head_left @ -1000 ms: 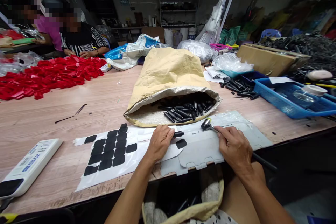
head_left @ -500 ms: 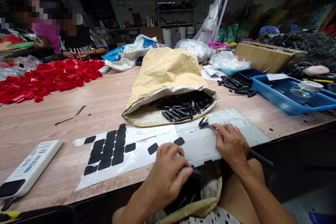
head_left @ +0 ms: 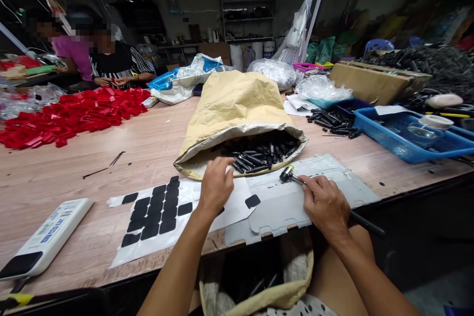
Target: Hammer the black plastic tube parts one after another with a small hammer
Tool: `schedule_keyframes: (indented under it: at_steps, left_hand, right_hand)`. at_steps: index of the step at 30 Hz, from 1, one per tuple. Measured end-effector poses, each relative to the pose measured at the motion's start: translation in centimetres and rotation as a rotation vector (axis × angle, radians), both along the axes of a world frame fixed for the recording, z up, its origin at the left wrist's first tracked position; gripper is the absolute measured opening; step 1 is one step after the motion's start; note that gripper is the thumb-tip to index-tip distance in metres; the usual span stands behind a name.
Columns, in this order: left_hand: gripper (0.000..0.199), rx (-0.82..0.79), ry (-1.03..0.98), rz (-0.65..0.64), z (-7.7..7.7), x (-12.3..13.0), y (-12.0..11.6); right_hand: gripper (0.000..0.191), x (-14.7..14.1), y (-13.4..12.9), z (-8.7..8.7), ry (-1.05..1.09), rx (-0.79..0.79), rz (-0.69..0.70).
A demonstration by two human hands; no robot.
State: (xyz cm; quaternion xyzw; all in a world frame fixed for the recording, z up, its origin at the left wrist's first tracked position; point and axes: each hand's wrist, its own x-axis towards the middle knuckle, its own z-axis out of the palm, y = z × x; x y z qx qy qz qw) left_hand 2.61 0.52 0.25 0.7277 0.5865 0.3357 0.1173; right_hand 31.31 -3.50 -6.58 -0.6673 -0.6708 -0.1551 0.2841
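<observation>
My right hand point(head_left: 326, 203) grips the handle of a small hammer point(head_left: 287, 174) with a metallic head and a yellow face. The hammer head rests over a grey board point(head_left: 314, 182) at the table's front edge. My left hand point(head_left: 217, 181) is at the mouth of a large yellow paper sack point(head_left: 237, 96), its fingers apart beside black pen-like tubes point(head_left: 255, 158) spilling inside the opening. Nothing shows between those fingers. Under my left forearm lies a white sheet point(head_left: 140, 252) with rows of black rounded-square pieces point(head_left: 156, 210). One more black piece point(head_left: 253, 201) lies near the board.
A second open sack point(head_left: 274, 296) with black tubes sits in my lap. A white power strip point(head_left: 48, 237) lies at left, a heap of red parts point(head_left: 74, 113) beyond it. A blue basket point(head_left: 400, 143) stands at right. Other people point(head_left: 118, 66) sit at the far left.
My left hand has moved up and left, from above the lap sack to the mouth of the sack on the table. My right hand and the hammer have barely moved.
</observation>
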Motion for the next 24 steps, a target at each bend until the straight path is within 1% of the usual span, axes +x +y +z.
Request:
schedule_keyframes:
  at_steps: [2,4,7,10,14,16,18,21,24]
  left_hand:
    - [0.032,-0.024,0.119,-0.003,-0.4,-0.5,3.0]
    - [0.036,-0.070,0.215,-0.043,-1.1,-0.9,4.9]
    - [0.032,-0.103,0.320,-0.074,-1.9,-1.4,6.0]
    - [0.026,-0.137,0.363,-0.074,-2.0,-2.1,6.2]
    - [0.012,-0.178,0.322,-0.096,-1.2,-2.7,5.2]
    - [0.008,-0.178,0.247,-0.127,-0.7,-2.5,3.9]
    - [0.007,-0.169,0.155,-0.193,-0.4,-2.0,2.2]
    - [0.008,-0.166,0.050,-0.297,-0.9,-0.9,-0.3]
    - [0.009,-0.169,-0.003,-0.328,-2.1,0.0,-1.7]
  right_hand:
    - [0.027,0.0,0.0,0.0,0.002,0.000,0.003]
    - [0.028,0.1,0.1,-0.1,0.001,-0.001,0.008]
    - [0.028,0.1,0.1,-0.1,0.001,0.004,0.020]
    - [0.028,0.1,0.1,-0.2,0.005,0.001,0.022]
    - [0.030,0.2,0.1,-0.2,0.015,0.001,0.026]
    - [0.030,0.2,0.2,-0.2,0.016,0.003,0.032]
    - [0.029,0.2,0.1,-0.3,0.013,0.003,0.033]
    - [0.030,0.2,0.1,-0.4,0.012,0.003,0.022]
    - [0.030,0.3,0.2,-0.5,0.013,0.008,0.016]
